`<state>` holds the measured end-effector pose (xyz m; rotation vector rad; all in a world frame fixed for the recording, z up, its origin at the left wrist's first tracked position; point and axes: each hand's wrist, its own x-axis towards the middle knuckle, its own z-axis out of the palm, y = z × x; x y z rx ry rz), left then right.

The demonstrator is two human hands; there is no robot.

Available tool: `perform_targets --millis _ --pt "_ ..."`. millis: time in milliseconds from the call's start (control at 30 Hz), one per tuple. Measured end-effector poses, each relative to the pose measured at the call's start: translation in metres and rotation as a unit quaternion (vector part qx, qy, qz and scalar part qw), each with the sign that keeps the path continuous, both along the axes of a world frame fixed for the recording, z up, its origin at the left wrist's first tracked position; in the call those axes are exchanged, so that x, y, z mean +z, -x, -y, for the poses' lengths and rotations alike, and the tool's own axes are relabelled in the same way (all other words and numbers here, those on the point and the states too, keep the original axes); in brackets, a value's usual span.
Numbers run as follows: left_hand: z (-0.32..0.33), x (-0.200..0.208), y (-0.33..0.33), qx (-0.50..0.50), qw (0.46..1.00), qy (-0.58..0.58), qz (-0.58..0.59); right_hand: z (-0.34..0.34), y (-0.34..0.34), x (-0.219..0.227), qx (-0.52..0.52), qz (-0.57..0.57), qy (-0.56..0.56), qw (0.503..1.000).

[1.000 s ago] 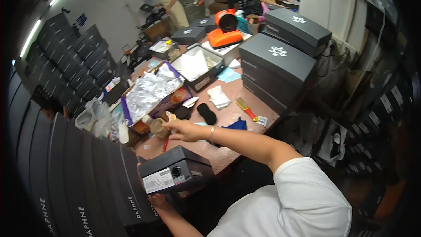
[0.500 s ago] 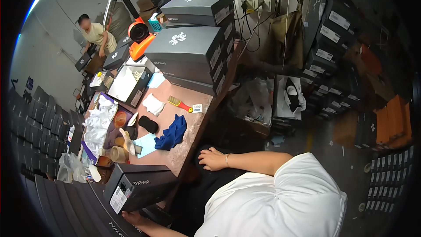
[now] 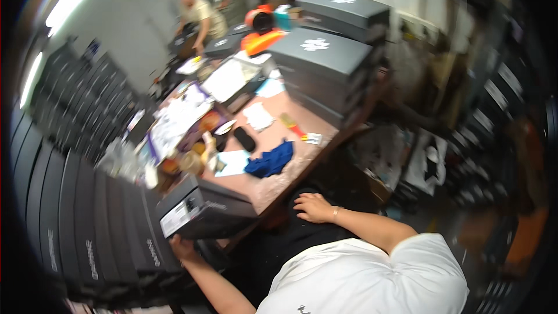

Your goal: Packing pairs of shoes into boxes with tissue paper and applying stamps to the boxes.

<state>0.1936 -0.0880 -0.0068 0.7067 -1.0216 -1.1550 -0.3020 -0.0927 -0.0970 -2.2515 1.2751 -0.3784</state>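
My left hand (image 3: 183, 248) grips a dark grey shoe box (image 3: 224, 216) by its lower near edge; part of the fingers is hidden by the box. It is tilted, at the near left corner of the table (image 3: 276, 189), with a white label on its end. My right hand (image 3: 314, 208) lies on my black trouser leg, fingers spread and holding nothing. On the table near the box are a crumpled blue cloth (image 3: 271, 160), a black oval pad (image 3: 244, 139) and a light blue sheet (image 3: 232, 163).
Stacked shoe boxes (image 3: 318, 58) stand at the table's far right, and a row of boxes (image 3: 110, 215) fills the left. A brush (image 3: 292, 126), a white cloth (image 3: 258, 117) and a purple-edged tray (image 3: 152, 146) with white paper lie on the table. Another person (image 3: 200, 17) works behind.
The view has swung left, so the scene sits farther right and is blurred. My left hand still holds the box; my right hand has stayed on my leg.
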Motion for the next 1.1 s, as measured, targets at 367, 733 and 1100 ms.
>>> perform_targets --millis 367,733,1100 --pt "-0.013 -0.005 0.022 0.058 0.995 0.073 -0.023 0.004 0.006 -0.006 -0.038 0.004 -0.033 0.999" --pt "-0.006 0.085 0.104 0.118 0.992 0.044 0.002 0.024 -0.001 -0.002 -0.033 -0.002 -0.026 0.999" --pt "-0.022 0.085 0.116 0.15 0.988 0.023 0.03 0.068 -0.043 0.054 -0.113 0.288 -0.087 0.947"
